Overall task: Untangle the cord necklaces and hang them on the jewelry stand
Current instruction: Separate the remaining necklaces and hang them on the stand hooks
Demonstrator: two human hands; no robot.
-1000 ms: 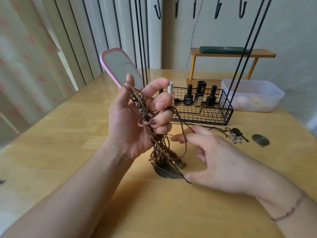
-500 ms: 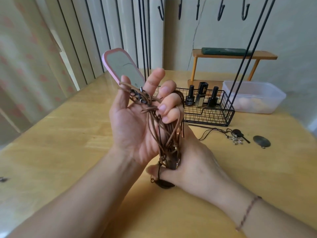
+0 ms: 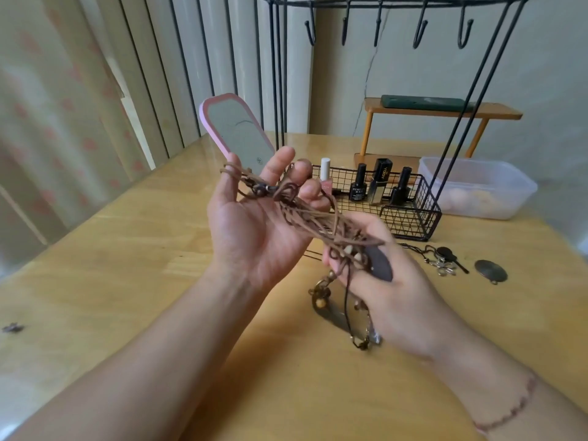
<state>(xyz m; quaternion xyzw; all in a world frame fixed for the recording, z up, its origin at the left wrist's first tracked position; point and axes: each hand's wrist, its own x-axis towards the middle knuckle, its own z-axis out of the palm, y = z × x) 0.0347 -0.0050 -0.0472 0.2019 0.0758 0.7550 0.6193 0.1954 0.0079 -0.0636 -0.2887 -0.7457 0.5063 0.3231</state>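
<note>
Head view: the left hand (image 3: pixel 254 227) is raised palm-up, fingers half curled, with the upper loops of the brown cord necklaces (image 3: pixel 305 214) draped over its fingers and thumb. From there the bundle runs down and outward into the right hand (image 3: pixel 381 281), whose fingers are curled round the lower, knotted end. A dark oval pendant (image 3: pixel 380 265) lies against the back of those fingers, and beads with a metal leaf pendant (image 3: pixel 331 313) dangle just under that grip, above the table (image 3: pixel 159 243). The jewelry stand (image 3: pixel 423 25) rises beyond both hands, its hooks bare. A second necklace (image 3: pixel 442 259) lies on the table, out past the right hand.

The cords are stretched fairly taut between the two grips. In my judgement, pulling them further apart would cinch the knots tighter instead of loosening them. The loose loops could also slip off the left fingertips and fall into a worse snarl.

Compared with half a second ago, the right hand has drawn away from the left, so the bundle that hung nearly straight down now slants between them. The oval pendant has also come into sight.
</note>
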